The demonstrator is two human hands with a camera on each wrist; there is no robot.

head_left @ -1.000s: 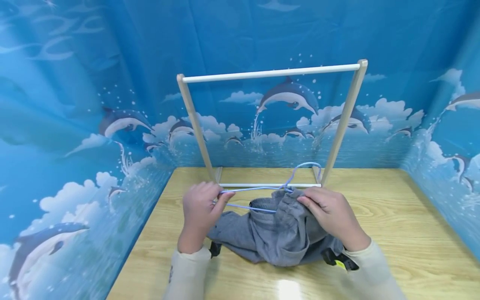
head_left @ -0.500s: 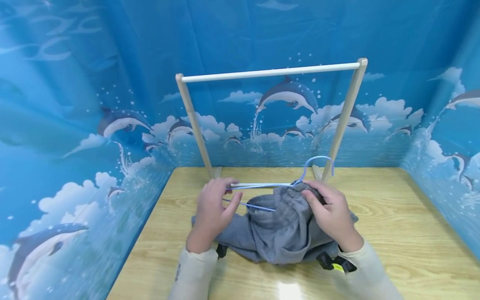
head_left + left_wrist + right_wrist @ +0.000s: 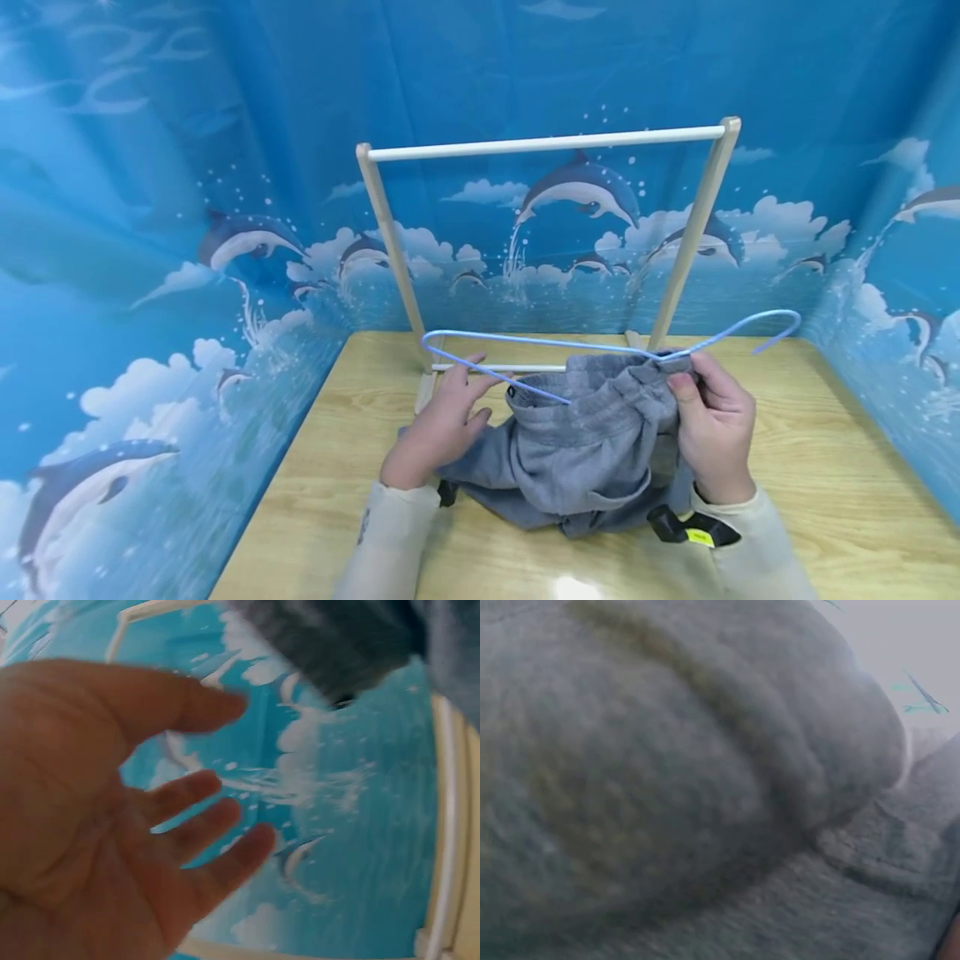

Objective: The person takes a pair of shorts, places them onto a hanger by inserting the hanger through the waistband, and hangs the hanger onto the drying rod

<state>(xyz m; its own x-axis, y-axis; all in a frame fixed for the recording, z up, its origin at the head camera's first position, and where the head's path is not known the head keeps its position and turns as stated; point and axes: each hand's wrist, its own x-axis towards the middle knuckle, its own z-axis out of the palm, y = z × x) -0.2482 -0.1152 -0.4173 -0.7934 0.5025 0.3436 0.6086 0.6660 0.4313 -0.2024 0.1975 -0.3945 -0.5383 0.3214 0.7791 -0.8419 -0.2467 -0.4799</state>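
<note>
Grey trousers (image 3: 577, 467) with a gathered waistband lie bunched on the table, the waist raised. A light-blue wire hanger (image 3: 525, 340) runs partly inside the waistband; its left end sticks out and its hook points right. At the waistband's right side my right hand (image 3: 720, 425) pinches the cloth near the base of the hook. My left hand (image 3: 442, 421) is beside the left end of the hanger, fingers spread and holding nothing. The left wrist view shows its palm (image 3: 97, 810) bare, with blurred grey cloth above. Grey fabric (image 3: 667, 787) fills most of the right wrist view.
A rack with wooden posts (image 3: 693, 233) and a white top rail (image 3: 547, 145) stands at the back of the wooden table (image 3: 825, 467). Its low white bar (image 3: 498, 367) passes behind the hanger. Blue dolphin-print curtains (image 3: 480, 75) enclose the back and sides.
My left hand has let go of the hanger's left end and spread its fingers. My right hand has moved right with the waistband and hanger; the hook now lies farther right and tilted.
</note>
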